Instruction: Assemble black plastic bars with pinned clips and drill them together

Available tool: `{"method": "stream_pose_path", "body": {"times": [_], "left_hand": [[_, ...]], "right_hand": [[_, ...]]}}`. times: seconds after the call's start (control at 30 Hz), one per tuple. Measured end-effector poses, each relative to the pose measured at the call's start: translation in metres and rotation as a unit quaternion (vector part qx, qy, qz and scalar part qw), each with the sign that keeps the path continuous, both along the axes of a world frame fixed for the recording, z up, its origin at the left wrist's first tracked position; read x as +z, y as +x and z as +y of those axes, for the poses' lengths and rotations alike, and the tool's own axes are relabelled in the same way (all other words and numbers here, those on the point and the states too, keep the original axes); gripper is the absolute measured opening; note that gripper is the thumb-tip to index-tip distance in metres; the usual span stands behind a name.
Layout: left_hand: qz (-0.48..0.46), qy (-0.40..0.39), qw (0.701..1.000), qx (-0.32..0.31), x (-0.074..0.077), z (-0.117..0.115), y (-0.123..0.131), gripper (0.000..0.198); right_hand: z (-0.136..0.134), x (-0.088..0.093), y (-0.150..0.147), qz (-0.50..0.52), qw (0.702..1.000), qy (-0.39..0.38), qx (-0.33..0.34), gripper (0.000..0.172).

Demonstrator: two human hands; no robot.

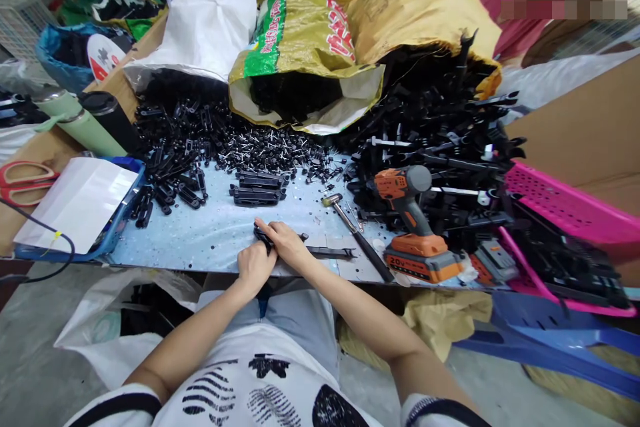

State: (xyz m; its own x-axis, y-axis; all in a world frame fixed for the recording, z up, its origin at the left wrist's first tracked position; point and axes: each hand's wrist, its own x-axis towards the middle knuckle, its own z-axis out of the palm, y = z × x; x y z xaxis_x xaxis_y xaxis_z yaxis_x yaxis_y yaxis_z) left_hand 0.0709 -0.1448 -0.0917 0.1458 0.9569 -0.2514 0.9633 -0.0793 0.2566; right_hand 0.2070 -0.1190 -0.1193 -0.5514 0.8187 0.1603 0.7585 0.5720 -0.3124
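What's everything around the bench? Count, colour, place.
held part: count unclear, black, in hands
brackets: many, black, left and centre
pins: many, black-and-silver, behind hands
fork-ended parts: many, black, right
sacks: three, white, yellow-green, tan, bench back
cordless driver: one, orange-grey, right
battery pack: one, orange-grey, right of driver
hammer: one, black-handled, left of driver
basket: one, pink, far right
scissors: one, red-handled, far left
paper: one, white, left
tray: one, blue, under paper
bottle: one, pale green, left
tumbler: one, black, beside bottle
left hand, right hand: one each, bare, front centre
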Motion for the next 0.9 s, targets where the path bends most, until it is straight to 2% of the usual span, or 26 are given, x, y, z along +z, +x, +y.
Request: {"method": "stream_pose_path", "body": {"times": [0.23, 0.33, 0.4, 0.5, 0.57, 0.6, 0.73, 0.8, 0.9], "left_hand": [[0.003, 0.007, 1.000, -0.017, 0.001, -0.002, -0.012, 0.036], [-0.009, 0.026, 0.998, -0.057, 0.004, 0.000, -0.016, 0.035], [-0.036, 0.094, 0.987, -0.129, 0.007, 0.007, -0.017, 0.035], [-0.086, 0.184, 0.937, -0.284, 0.007, 0.022, -0.007, 0.042], [-0.096, 0.165, 0.914, -0.358, 0.003, 0.032, 0.006, 0.059], [-0.093, 0.145, 0.912, -0.372, 0.000, 0.036, 0.013, 0.062], [-0.087, 0.120, 0.926, -0.347, -0.015, 0.042, 0.030, 0.047], [-0.091, 0.133, 0.930, -0.330, -0.019, 0.041, 0.031, 0.048], [-0.083, 0.137, 0.932, -0.326, -0.017, 0.036, 0.030, 0.050]], "right_hand": [[0.001, 0.006, -0.006, -0.045, 0.999, 0.002, -0.002, 0.052], [-0.012, 0.013, 0.011, -0.010, 0.999, 0.045, 0.001, 0.051], [-0.025, 0.013, 0.033, 0.041, 0.993, 0.097, -0.045, 0.048], [-0.043, 0.003, 0.070, 0.096, 0.979, 0.141, -0.113, 0.046], [-0.048, -0.009, 0.087, 0.086, 0.981, 0.141, -0.097, 0.046], [-0.048, -0.014, 0.093, 0.073, 0.984, 0.138, -0.082, 0.046], [-0.037, -0.027, 0.106, 0.027, 0.993, 0.106, -0.033, 0.051], [-0.029, -0.025, 0.111, 0.006, 0.996, 0.084, 0.011, 0.049], [-0.020, -0.017, 0.120, -0.021, 0.995, 0.068, 0.066, 0.046]]}}
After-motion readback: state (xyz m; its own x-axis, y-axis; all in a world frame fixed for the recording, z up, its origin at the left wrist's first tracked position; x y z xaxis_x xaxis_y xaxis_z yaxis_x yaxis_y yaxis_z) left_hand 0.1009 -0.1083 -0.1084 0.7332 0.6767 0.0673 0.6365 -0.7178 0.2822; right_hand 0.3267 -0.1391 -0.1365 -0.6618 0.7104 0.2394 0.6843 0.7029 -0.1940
